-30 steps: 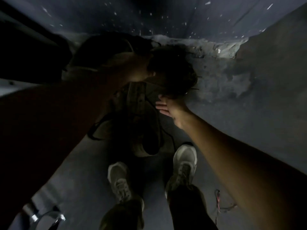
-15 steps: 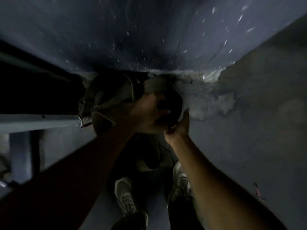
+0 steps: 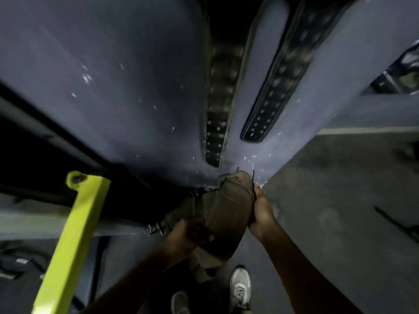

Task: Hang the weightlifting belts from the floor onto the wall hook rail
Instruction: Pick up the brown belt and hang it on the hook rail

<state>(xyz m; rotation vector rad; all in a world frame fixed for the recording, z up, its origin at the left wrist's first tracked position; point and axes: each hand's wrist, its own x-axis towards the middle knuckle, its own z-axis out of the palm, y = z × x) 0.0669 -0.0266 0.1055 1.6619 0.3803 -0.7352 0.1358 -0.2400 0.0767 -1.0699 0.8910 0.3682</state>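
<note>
A worn olive-brown weightlifting belt (image 3: 229, 205) is lifted off the floor in front of the blue wall, its frayed end pointing up. My left hand (image 3: 190, 232) is closed on its lower part, near the metal buckle (image 3: 156, 228). My right hand (image 3: 260, 211) grips its right edge. Two dark belts with rows of holes hang down the wall above: one (image 3: 217, 109) straight over the held belt, another (image 3: 278, 80) to its right. The hook rail itself is out of view.
A yellow-green metal bar (image 3: 74, 234) slants across the lower left, beside a dark bench or frame (image 3: 56, 155). My shoes (image 3: 239, 288) stand on the grey floor (image 3: 340, 200) close to the wall. Gym equipment (image 3: 403, 71) shows at far right.
The view has swung upward from the floor corner to the wall. Both hands have raised the belt off the floor, and the hanging belts have come into sight.
</note>
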